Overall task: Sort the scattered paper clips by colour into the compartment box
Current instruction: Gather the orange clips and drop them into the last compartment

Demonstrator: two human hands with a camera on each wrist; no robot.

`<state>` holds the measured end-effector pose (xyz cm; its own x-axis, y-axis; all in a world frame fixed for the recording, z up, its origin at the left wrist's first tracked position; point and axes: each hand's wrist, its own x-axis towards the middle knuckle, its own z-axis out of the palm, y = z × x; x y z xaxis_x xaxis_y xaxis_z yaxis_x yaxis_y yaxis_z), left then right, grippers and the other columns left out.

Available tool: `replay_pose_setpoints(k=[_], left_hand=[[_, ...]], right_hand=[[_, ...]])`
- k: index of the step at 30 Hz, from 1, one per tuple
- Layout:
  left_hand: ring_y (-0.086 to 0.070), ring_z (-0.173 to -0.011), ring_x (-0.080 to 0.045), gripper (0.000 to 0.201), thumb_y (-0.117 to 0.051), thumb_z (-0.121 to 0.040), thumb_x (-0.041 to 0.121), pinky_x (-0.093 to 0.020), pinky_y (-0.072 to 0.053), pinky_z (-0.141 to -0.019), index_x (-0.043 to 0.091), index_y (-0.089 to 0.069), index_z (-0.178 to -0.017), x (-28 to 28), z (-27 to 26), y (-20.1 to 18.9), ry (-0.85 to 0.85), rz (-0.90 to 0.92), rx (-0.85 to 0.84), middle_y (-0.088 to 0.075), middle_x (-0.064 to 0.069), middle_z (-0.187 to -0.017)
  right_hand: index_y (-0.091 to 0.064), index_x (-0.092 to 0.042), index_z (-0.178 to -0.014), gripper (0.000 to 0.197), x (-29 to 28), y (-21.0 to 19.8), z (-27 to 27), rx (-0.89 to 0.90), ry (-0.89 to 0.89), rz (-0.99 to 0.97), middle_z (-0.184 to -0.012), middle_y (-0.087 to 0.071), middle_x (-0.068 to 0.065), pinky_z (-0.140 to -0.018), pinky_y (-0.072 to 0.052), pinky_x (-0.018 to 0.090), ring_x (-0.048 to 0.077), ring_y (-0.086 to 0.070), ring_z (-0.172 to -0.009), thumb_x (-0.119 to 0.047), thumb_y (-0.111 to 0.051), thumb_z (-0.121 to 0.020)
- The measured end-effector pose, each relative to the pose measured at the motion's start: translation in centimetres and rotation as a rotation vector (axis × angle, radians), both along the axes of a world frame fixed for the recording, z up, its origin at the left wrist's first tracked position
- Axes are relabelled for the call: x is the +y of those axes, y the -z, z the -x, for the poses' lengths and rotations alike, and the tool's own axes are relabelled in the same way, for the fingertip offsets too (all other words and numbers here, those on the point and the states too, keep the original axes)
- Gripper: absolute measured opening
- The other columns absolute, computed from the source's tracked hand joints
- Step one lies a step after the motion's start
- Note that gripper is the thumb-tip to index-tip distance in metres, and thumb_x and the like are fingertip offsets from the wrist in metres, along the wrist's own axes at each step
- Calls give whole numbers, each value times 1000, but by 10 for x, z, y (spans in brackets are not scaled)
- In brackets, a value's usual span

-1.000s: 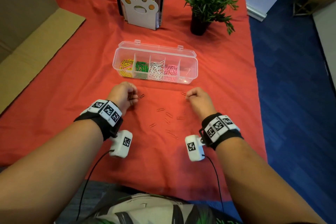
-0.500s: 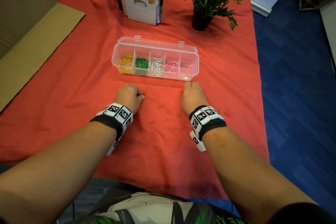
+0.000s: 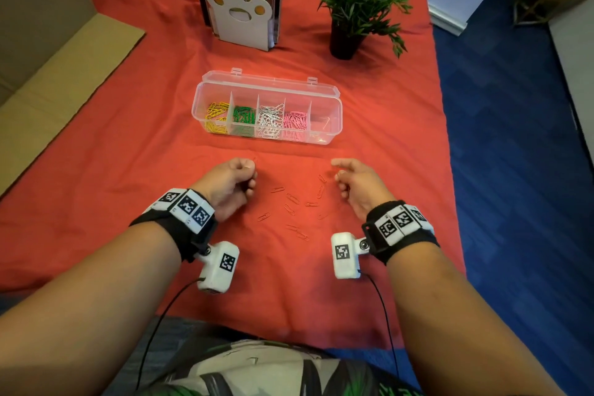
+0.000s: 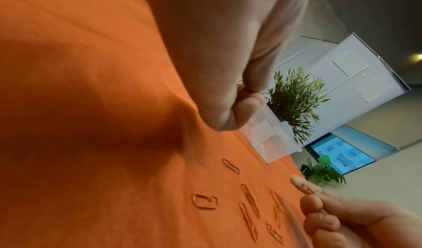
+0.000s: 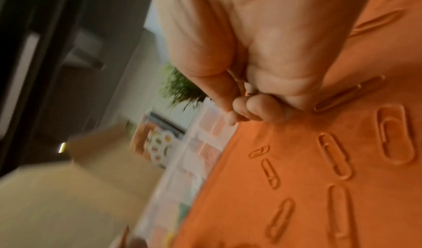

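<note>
A clear compartment box stands open on the red cloth, holding yellow, green, white and pink clips in separate sections; its rightmost section looks almost bare. Several red paper clips lie scattered on the cloth between my hands. My left hand is curled and pinches a red clip just left of the pile. My right hand sits right of the pile, and in the left wrist view it pinches a red clip between thumb and forefinger.
A potted plant and a white paw-shaped bookend with books stand behind the box. Cardboard lies at the left. The cloth's right edge drops to blue carpet.
Both hands lay knuckles-up on the cloth half a second ago. They have since pulled back from the box and turned on their sides, each pinching a red clip.
</note>
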<state>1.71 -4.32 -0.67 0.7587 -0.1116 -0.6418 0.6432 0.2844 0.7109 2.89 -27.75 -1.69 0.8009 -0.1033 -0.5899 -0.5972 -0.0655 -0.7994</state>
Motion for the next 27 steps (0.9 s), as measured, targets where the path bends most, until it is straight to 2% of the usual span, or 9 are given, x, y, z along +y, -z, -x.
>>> replay_pose_setpoints(k=[3,6,8,10,12,14,19,24,27], left_hand=[[-41,-57,-7,20,-42,-94,5,-13,-38,-46,19,-51,-81,0,2,-1,14,92,-10,-47,1,-70],[-44,-53,-5,22,-40,-95,7,-13,-41,-46,20,-59,-95,-4,3,-2,75,129,-7,-47,3,-66],[-47,-51,-5,23,-38,-95,10,-15,-43,-46,17,-60,-90,-6,4,-4,82,147,27,-48,2,-66],[-52,-50,-8,25,-37,-92,17,-17,-46,-47,14,-59,-80,-9,5,-9,68,191,109,-54,0,-66],[-54,-47,-10,30,-36,-90,24,-18,-47,-46,13,-57,-71,-15,5,-10,53,182,172,-57,0,-61],[-48,-42,-8,33,-41,-92,32,-17,-42,-43,16,-51,-65,-24,4,-7,66,35,169,-50,2,-55],[-52,-62,-21,20,-61,-84,34,-27,-38,-59,16,-61,-75,-33,5,10,385,-938,-322,-56,-4,-68],[-58,-97,-30,24,-63,-82,26,-33,-46,-87,11,-66,-100,-37,4,21,648,-1266,-587,-60,-13,-103],[-56,-99,-35,21,-59,-86,22,-39,-46,-88,6,-61,-98,-38,5,27,711,-1282,-574,-57,-17,-105]], right_hand=[[-56,-11,-87,28,-3,-9,5,32,191,-321,-67,-45,2,-45,-38,17,11,-41,-56,5,-32,-90],[-53,-10,-83,18,-1,-10,7,77,243,-342,-66,-46,2,-48,-41,21,13,-46,-57,-5,-39,-92],[-53,-16,-75,18,3,-4,3,48,57,-21,-66,-47,0,-47,-40,22,13,-44,-56,-8,-47,-89],[-54,-19,-71,16,8,1,-2,-32,-263,480,-74,-58,1,-65,-44,27,18,-54,-69,-11,-51,-84],[-59,-10,-88,11,17,5,-2,-128,-447,809,-95,-64,12,-85,-44,31,28,-57,-96,-14,-50,-83],[-53,-2,-109,30,24,10,1,-201,-521,983,-115,-56,19,-95,-41,36,35,-49,-112,-20,-52,-85],[-44,-2,-119,34,35,9,5,-245,-662,1157,-124,-45,18,-95,-41,42,35,-44,-116,-5,-36,-85],[-50,-2,-109,25,24,9,-4,-222,-619,918,-114,-54,19,-92,-41,35,33,-52,-107,-3,-39,-87],[-53,-19,-94,18,13,9,-1,-120,-311,461,-81,-58,0,-67,-42,26,18,-52,-73,-5,-42,-89]])
